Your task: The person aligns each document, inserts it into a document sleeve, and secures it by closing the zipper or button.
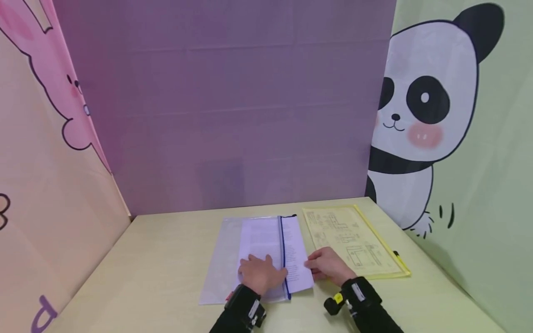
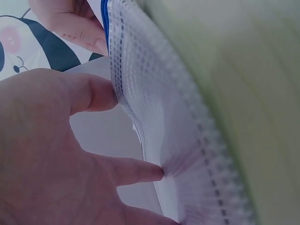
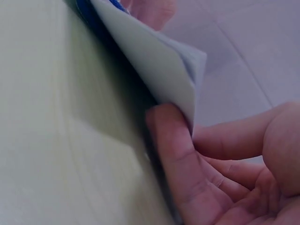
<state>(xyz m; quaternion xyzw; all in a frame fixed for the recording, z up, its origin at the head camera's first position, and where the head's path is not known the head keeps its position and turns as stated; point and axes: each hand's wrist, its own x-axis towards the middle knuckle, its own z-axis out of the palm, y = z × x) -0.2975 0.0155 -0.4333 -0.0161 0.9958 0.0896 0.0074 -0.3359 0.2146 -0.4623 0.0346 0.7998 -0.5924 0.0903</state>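
A clear mesh zip pouch with a blue zipper lies on the table. Printed papers stick out past the zipper on its right side, the rest showing through the pouch. My left hand rests on the pouch with its fingers spread; in the left wrist view its fingertips press the mesh. With thumb and fingers, my right hand pinches the papers at their right edge. The right wrist view shows the paper stack lifted off the table there, a finger underneath.
To the right lies a yellow-edged pouch holding a sheet with line drawings, near my right hand. The pale table meets a purple backdrop at the back. Printed panels with a panda and a pink figure flank it.
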